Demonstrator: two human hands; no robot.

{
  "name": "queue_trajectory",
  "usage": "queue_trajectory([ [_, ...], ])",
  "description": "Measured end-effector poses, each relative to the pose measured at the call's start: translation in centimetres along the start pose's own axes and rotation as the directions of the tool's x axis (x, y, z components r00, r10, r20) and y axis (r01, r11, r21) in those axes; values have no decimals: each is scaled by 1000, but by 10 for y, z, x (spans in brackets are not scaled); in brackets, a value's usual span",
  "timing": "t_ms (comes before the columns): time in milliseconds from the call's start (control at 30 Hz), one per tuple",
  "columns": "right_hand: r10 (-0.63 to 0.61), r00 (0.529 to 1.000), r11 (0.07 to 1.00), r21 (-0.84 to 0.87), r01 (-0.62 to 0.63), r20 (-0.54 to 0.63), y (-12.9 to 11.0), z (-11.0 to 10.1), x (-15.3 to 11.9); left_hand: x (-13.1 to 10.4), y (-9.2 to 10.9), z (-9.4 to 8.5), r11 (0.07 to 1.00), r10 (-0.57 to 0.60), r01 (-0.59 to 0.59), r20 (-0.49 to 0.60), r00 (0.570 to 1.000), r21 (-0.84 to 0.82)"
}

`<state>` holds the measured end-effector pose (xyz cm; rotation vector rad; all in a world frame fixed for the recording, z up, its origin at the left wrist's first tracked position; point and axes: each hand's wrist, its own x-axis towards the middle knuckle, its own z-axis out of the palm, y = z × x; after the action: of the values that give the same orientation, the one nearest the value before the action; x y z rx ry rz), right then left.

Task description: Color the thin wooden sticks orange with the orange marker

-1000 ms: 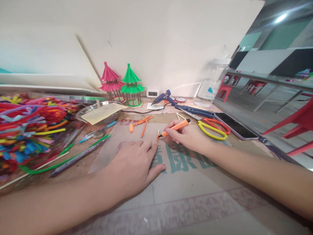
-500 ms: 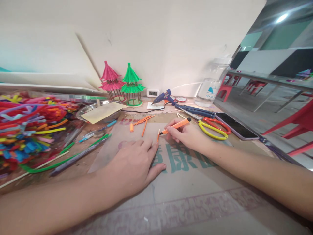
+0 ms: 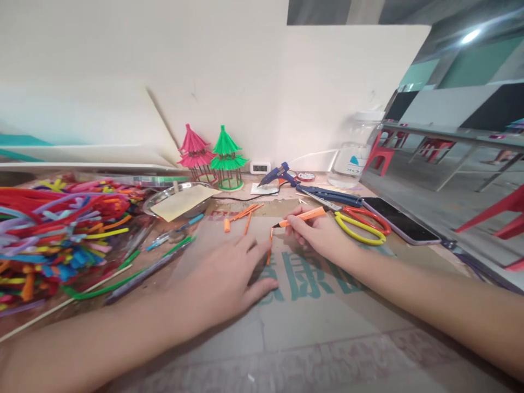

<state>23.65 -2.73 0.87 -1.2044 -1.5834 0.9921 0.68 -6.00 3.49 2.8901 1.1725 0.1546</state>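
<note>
An orange marker (image 3: pixel 306 216) is gripped in my right hand (image 3: pixel 323 236), its dark tip at the upper end of a thin stick (image 3: pixel 269 244). Most of that stick is orange, with a pale bit near the tip. My left hand (image 3: pixel 223 278) lies palm down on the clear sheet (image 3: pixel 254 333), fingers stretched out, the index fingertip beside or on the stick. Just beyond it are several orange sticks (image 3: pixel 244 212) and the orange marker cap (image 3: pixel 226 225).
Bundled pipe cleaners (image 3: pixel 69 234) crowd the left. A metal dish (image 3: pixel 149 206), red pagoda model (image 3: pixel 195 155), green pagoda model (image 3: pixel 227 158), small clock (image 3: pixel 260 167) and glue gun (image 3: pixel 278 173) line the back. Scissors (image 3: pixel 360 232), a phone (image 3: pixel 401 218) and a plastic jar (image 3: pixel 352 155) occupy the right.
The camera view has tilted up, so things sit lower in the picture. The marker tip has moved up the stick to its far end, and more of the stick shows orange.
</note>
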Motion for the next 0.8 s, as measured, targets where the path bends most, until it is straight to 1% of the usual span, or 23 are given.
queue_trajectory([
  [33, -2, 1000, 1000, 20, 2, -19, -1, -1, 0, 3, -8, 1, 999, 29, -31, -56, 998, -36],
  [67, -2, 999, 999, 42, 4, -36, -1, -1, 0, 7, -17, 2, 996, 54, -60, -79, 995, -72],
  [100, 1, 999, 998, 62, 2, -49, -1, -2, 0, 11, -25, 3, 991, 56, -65, -80, 995, -118],
  [200, 23, 998, 995, 95, -17, -65, -2, -4, 1, 20, -39, 10, 961, 44, -48, -22, 999, -272],
  [300, 52, 997, 992, 115, -45, -63, -3, -6, 2, 23, -40, 14, 945, 65, -62, -1, 998, -322],
  [433, 87, 995, 989, 123, -81, -47, -3, -5, 4, 24, -37, 13, 936, 81, -80, -10, 997, -344],
  [533, 102, 994, 987, 132, -95, -47, -4, -5, 3, 23, -37, 12, 930, 129, -149, -83, 988, -337],
  [667, 98, 994, 988, 126, -92, -48, -5, -5, 2, 19, -38, 12, 946, 200, -235, -170, 965, -224],
  [733, 86, 995, 992, 100, -81, -48, -6, -5, 1, 17, -38, 13, 955, 218, -249, -184, 958, -163],
  [800, 67, 997, 995, 71, -64, -45, -6, -5, 0, 15, -38, 14, 959, 221, -247, -180, 959, -138],
])
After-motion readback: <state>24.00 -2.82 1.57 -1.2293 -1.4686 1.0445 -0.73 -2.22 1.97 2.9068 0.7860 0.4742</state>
